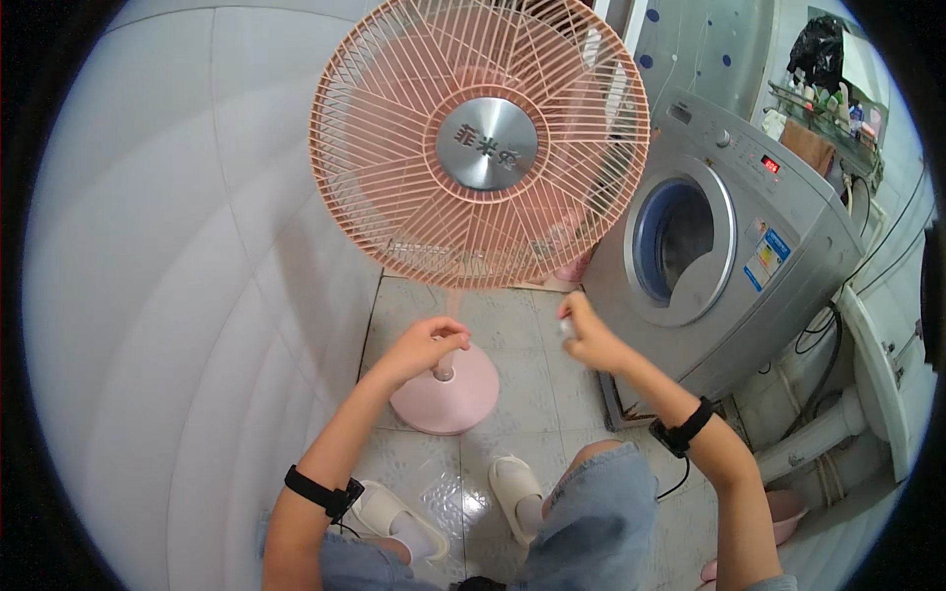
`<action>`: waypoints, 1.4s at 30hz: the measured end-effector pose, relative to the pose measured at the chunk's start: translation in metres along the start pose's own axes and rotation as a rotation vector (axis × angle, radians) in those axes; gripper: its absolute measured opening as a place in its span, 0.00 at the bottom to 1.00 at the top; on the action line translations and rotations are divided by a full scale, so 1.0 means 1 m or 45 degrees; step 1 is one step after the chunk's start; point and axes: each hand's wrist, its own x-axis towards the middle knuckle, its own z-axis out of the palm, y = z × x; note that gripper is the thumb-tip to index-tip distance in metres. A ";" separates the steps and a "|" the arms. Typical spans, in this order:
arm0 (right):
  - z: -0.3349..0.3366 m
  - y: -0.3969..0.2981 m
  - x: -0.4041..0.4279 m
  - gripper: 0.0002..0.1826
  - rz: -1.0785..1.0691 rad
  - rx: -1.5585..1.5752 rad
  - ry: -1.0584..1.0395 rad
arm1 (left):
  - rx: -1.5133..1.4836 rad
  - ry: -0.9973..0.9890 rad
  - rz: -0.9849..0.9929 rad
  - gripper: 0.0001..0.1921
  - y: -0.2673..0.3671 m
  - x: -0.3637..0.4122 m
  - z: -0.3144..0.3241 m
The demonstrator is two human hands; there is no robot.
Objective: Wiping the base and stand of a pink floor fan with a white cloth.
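Observation:
A pink standing fan rises before me, its round wire guard (369, 185) and silver centre cap (488, 144) facing up at me. My left hand (427, 346) is in front of the fan's slim pole, just above its round pink base (451, 402). Its fingers and thumb are bent toward each other; whether they touch the pole I cannot tell. Out to the right, my right hand (597, 340) is closed around a small white object (567, 327), blurred and mostly hidden by the fingers. That hand is between the fan and the washing machine.
A grey front-loading washing machine (746, 295) with a lit display stands on the right. Beyond it are a glass shelf of bottles (820, 111), a white basin (876, 369) and its drainpipe (813, 436). A tiled wall (148, 258) borders the left. My slippers (514, 484) rest on wet-looking tiles.

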 end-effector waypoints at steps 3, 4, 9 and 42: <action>0.039 -0.033 -0.002 0.21 0.081 0.059 -0.043 | 0.091 -0.134 -0.035 0.17 -0.005 -0.003 0.022; 0.049 -0.043 0.000 0.20 0.087 0.042 -0.061 | 0.098 -0.131 -0.046 0.17 -0.010 -0.006 0.026; 0.073 -0.045 0.024 0.18 -0.087 0.085 -0.061 | 0.164 -0.201 0.020 0.21 -0.023 -0.007 0.037; -0.080 -0.087 0.064 0.24 0.780 1.860 0.774 | -0.539 0.393 0.263 0.28 0.025 -0.007 -0.039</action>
